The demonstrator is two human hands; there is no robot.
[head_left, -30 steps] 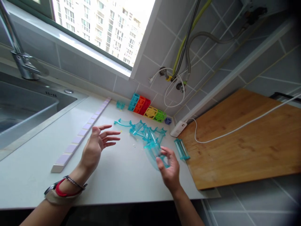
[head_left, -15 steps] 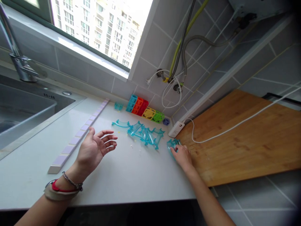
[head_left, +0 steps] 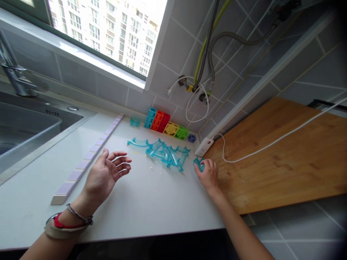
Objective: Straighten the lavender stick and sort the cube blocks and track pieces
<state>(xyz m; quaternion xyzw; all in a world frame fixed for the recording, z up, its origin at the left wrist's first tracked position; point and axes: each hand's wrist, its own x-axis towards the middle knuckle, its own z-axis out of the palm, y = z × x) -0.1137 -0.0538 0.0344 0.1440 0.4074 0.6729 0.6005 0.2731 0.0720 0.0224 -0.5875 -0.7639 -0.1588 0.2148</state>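
Palm up, my left hand [head_left: 104, 177] hovers over the white counter [head_left: 151, 202] with its fingers apart and nothing in it. At the right, my right hand [head_left: 208, 174] has thumb and fingers around a clear teal plastic piece [head_left: 199, 164], beside the wooden board. Several curved teal track pieces [head_left: 165, 153] lie in a heap between the hands, farther back. Along the wall stand teal blocks [head_left: 150, 118], red and orange blocks [head_left: 160, 121], a yellow block [head_left: 171, 129], a green block [head_left: 181, 133] and a small blue piece [head_left: 192, 138].
A lilac-and-white strip [head_left: 89, 156] runs along the counter left of my left hand. The sink [head_left: 29, 126] is at far left. A white power strip [head_left: 204, 147] with a cable lies near the wooden board [head_left: 282, 155]. Another teal piece [head_left: 135, 121] sits by the wall.
My right hand has shifted slightly and its fingers are now more closely around the teal piece. The view has moved a little; my left hand stays open.
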